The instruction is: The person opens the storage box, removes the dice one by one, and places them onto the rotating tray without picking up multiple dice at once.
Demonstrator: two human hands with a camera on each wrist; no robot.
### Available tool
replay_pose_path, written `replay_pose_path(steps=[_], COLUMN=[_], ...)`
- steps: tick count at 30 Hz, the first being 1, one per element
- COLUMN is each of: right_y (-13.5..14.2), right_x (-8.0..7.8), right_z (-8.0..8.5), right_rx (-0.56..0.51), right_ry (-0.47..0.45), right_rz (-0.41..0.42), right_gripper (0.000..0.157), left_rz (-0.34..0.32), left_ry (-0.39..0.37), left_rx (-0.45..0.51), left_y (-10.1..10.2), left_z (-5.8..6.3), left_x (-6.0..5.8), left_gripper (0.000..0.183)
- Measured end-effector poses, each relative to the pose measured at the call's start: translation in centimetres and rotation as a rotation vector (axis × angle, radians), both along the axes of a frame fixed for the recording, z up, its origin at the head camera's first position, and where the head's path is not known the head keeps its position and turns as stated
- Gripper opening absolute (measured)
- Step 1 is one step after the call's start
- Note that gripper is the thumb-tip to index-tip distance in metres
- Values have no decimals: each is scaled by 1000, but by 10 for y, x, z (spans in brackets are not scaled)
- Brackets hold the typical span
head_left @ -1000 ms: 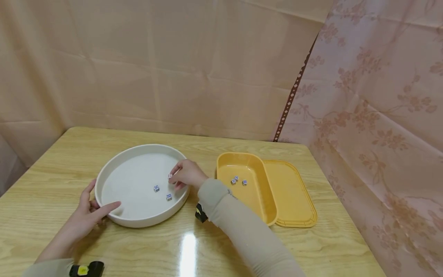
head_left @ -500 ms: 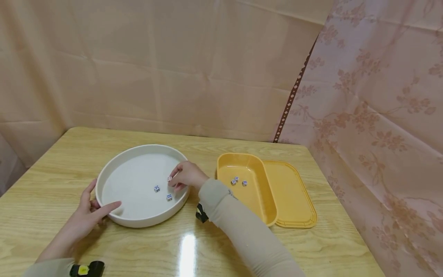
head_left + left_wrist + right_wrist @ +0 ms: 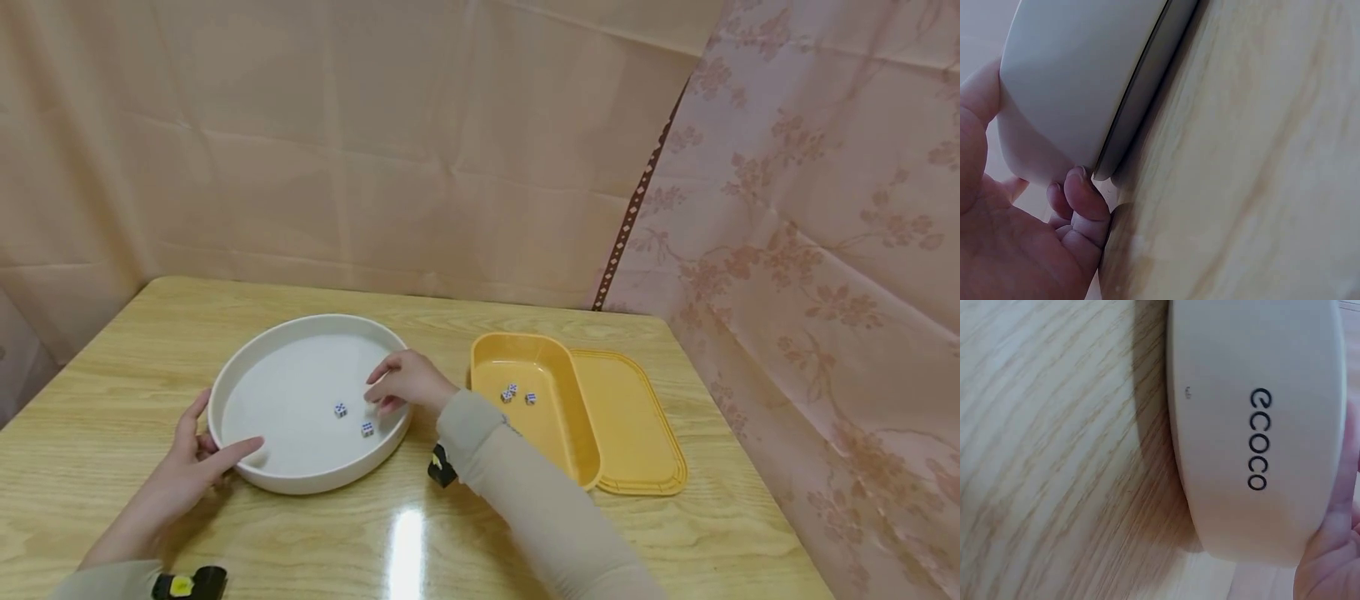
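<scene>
My left hand point(image 3: 182, 473) grips the near-left rim of a round white tray point(image 3: 288, 383), thumb over the rim and fingers at its outer wall. In the left wrist view, its curled fingers point(image 3: 1087, 199) are at the tray's lower edge. Over the tray's right side is my right hand point(image 3: 407, 383), its fingers bent with thumb and forefinger close together; the die they pinched is now hidden behind them. A white die with blue pips point(image 3: 341, 410) and another die point(image 3: 367, 429) lie on the tray floor just left of and below that hand.
A yellow rectangular container point(image 3: 536, 367) stands right of the tray, with several dice point(image 3: 530, 398) inside. Its flat yellow lid point(image 3: 630, 421) lies beside it, partly overlapped. The right forearm point(image 3: 540, 500) crosses in front of the container on the wooden table point(image 3: 315, 542).
The die seen between my right fingertips is now out of sight within the fingers, which have stayed over the same spot. My left hand and the tray have hardly moved.
</scene>
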State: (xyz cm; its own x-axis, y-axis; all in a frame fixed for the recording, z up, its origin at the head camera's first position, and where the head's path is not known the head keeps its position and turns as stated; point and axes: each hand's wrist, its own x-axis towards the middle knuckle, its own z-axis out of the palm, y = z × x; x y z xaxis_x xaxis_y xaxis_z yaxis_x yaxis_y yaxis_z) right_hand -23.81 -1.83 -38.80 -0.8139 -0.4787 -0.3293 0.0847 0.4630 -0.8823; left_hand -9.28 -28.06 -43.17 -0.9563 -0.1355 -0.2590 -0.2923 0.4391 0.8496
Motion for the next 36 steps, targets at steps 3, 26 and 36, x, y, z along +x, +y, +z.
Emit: replay_pose_path(steps=[3,26,36], right_y=[3,41,68], right_x=[-1,12,23], right_z=[0,33,36], right_rx=[-82,-189,-237], right_ry=[-36,-74,-55], right_rz=[4,131,116], right_gripper=[19,19,24], left_rz=[2,1,-2], left_ry=[-15,-18,-27], left_rx=[0,-19,-23], left_y=[0,-1,-1], left_z=[1,1,2], left_x=[-1,-1,-2], left_gripper=[110,110,110])
